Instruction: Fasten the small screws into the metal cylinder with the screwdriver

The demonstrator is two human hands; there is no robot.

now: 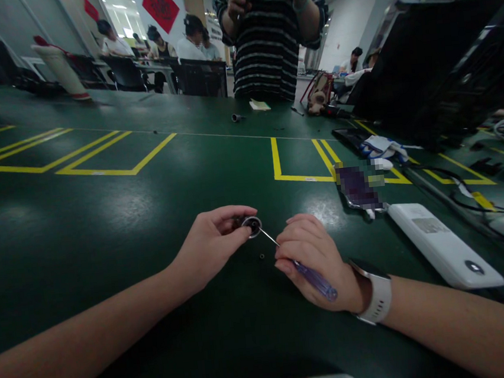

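My left hand (215,240) pinches a small round dark part with a silvery rim (252,226), its open face turned toward my right hand. Closed around a screwdriver with a clear purple handle (316,279), my right hand (310,260) points the thin metal shaft at that part. The shaft's tip reaches the part's open face; whether it sits on a screw is too small to tell. A tiny ring-shaped piece (261,256) lies on the green table just below the part, between my hands.
A phone (359,187) and a white power bank (444,245) lie to the right, near cables and a white and blue cloth (384,148). Yellow tape outlines (94,173) mark the table. Across it stands a person in a striped top (271,38), near a small dark cylinder (237,118).
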